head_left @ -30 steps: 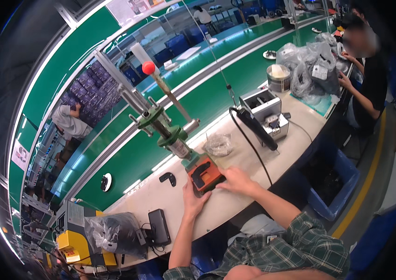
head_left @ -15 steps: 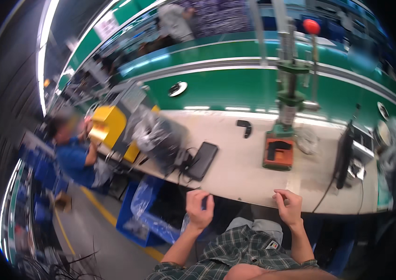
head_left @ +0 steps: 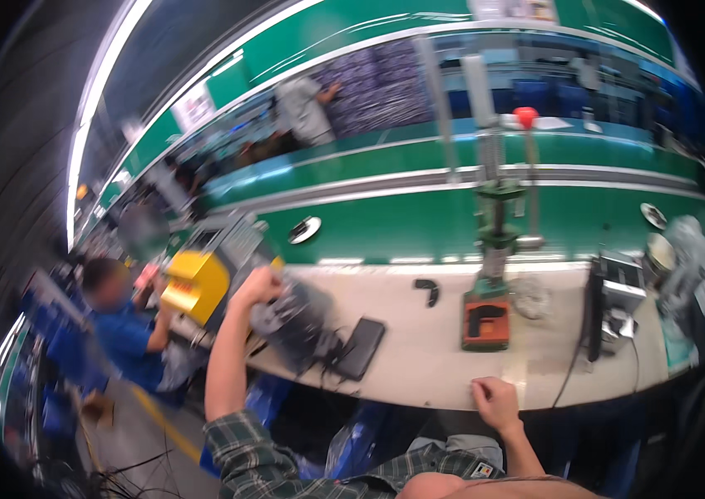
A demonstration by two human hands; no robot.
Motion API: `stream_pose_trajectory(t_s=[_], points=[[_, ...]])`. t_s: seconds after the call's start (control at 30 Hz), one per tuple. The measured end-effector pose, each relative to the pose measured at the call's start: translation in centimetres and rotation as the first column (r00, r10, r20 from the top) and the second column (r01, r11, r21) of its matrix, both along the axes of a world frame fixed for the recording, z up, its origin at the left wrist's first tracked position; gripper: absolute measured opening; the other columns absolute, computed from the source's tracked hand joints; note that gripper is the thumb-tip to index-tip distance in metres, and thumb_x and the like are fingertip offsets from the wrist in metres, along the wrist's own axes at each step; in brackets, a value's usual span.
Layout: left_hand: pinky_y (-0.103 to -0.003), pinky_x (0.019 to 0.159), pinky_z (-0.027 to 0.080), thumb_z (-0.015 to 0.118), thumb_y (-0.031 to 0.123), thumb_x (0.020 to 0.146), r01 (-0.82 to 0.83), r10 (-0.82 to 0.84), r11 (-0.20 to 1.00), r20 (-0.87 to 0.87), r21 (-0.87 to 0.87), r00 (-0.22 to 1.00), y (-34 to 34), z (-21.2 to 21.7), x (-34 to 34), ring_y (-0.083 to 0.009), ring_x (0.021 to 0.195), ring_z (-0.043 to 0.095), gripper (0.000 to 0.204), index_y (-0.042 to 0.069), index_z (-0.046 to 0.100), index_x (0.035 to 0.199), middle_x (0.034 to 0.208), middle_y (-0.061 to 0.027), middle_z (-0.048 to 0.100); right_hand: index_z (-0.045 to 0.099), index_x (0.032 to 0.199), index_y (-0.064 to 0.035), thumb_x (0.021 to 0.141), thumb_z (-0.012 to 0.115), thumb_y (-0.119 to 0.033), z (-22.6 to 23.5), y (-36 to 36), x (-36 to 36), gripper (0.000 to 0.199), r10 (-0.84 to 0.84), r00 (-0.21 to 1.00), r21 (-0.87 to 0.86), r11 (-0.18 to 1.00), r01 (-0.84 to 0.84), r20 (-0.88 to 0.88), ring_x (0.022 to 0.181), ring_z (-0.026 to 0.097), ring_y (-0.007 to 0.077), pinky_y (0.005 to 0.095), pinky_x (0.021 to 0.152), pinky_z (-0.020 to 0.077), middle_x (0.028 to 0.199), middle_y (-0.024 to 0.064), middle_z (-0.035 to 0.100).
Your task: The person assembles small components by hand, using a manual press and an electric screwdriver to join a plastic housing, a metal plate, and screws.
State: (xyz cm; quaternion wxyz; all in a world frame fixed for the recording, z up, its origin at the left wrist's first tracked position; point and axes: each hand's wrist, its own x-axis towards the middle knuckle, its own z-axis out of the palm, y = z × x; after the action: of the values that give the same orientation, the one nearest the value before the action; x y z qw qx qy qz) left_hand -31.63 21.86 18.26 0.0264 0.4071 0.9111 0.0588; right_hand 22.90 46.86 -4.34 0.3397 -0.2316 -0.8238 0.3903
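My left hand is raised at the top of a container lined with a clear plastic bag. Its fingers look curled, but blur and the angle hide their tips and anything between them. At the front edge of the table, my right hand has its fingers folded in, and nothing shows in it. Ahead of that hand stands a green hand press with a red ball on its lever. A black curved part sits on the press's orange base. Another black angled part lies on the tabletop.
A dark flat device with cables lies right of the bag. At left is a yellow and grey machine, with a person in blue beside it. A monitor seen edge-on and a small box stand right on the pale table.
My left hand has moved up and forward from the table's front edge to the bagged container. My right hand stays near the edge with its fingers more folded. The view has tilted upward.
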Motion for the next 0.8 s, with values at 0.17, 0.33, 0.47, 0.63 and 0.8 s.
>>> stream_pose_trajectory(t_s=[0.17, 0.33, 0.47, 0.63, 0.8], points=[[-0.043, 0.077, 0.061, 0.089, 0.022, 0.070, 0.033, -0.034, 0.999, 0.017, 0.035, 0.999, 1.4, -3.4, -3.5, -0.0322, 0.080, 0.078, 0.030, -0.001, 0.080, 0.086, 0.083, -0.0199, 0.078, 0.079, 0.099, -0.0035, 0.095, 0.073, -0.013, 0.1, 0.0, 0.3, 0.012, 0.006, 0.999, 0.035, 0.999, -0.004, -0.044, 0.070, 0.074, 0.0262, 0.0351, 0.066, 0.0579, 0.087, 0.0145, 0.077], [-0.042, 0.074, 0.060, 0.084, 0.021, 0.074, -0.006, 0.018, 0.992, -0.101, 0.124, 0.995, 1.7, -3.2, -2.0, -0.0342, 0.077, 0.078, 0.028, -0.003, 0.078, 0.084, 0.080, -0.0242, 0.074, 0.079, 0.099, -0.0036, 0.096, 0.073, -0.017, 0.8, 0.4, 0.6, 0.015, 0.003, 0.999, 0.051, 0.999, -0.001, -0.039, 0.072, 0.074, 0.0270, 0.0358, 0.068, 0.0580, 0.088, 0.0144, 0.077], [-0.046, 0.073, 0.059, 0.075, 0.020, 0.076, 0.009, 0.054, 0.969, -0.247, 0.246, 0.968, 1.0, -4.1, -1.8, -0.0417, 0.075, 0.074, 0.022, -0.001, 0.077, 0.081, 0.078, -0.0268, 0.071, 0.079, 0.099, -0.0034, 0.096, 0.073, -0.017, 1.0, 0.3, 0.5, 0.015, 0.045, 0.998, 0.063, 0.997, -0.042, -0.053, 0.073, 0.074, 0.0278, 0.0365, 0.069, 0.0582, 0.088, 0.0146, 0.077], [-0.054, 0.077, 0.055, 0.066, 0.018, 0.080, -0.134, 0.244, 0.961, -0.518, 0.241, 0.820, -0.8, 0.2, 0.7, -0.0480, 0.085, 0.069, 0.023, -0.004, 0.074, 0.084, 0.087, -0.0271, 0.072, 0.079, 0.106, -0.0029, 0.097, 0.072, -0.017, 1.6, 1.4, 1.5, 0.018, 0.128, 0.992, -0.061, 0.990, -0.129, -0.015, 0.076, 0.075, 0.0239, 0.0340, 0.072, 0.0586, 0.091, 0.0139, 0.078], [-0.046, 0.065, 0.046, 0.065, 0.002, 0.081, 0.288, -0.050, 0.736, -0.376, 0.612, 0.925, 5.0, 1.3, 22.8, -0.0337, 0.067, 0.055, 0.006, 0.000, 0.059, 0.079, 0.073, -0.0139, 0.054, 0.077, 0.117, -0.0005, 0.102, 0.070, -0.015, 3.5, 2.1, 0.1, 0.022, 0.140, 0.963, -0.461, 0.856, -0.235, -0.230, 0.081, 0.074, 0.0143, 0.0290, 0.074, 0.0580, 0.098, 0.0098, 0.080]])
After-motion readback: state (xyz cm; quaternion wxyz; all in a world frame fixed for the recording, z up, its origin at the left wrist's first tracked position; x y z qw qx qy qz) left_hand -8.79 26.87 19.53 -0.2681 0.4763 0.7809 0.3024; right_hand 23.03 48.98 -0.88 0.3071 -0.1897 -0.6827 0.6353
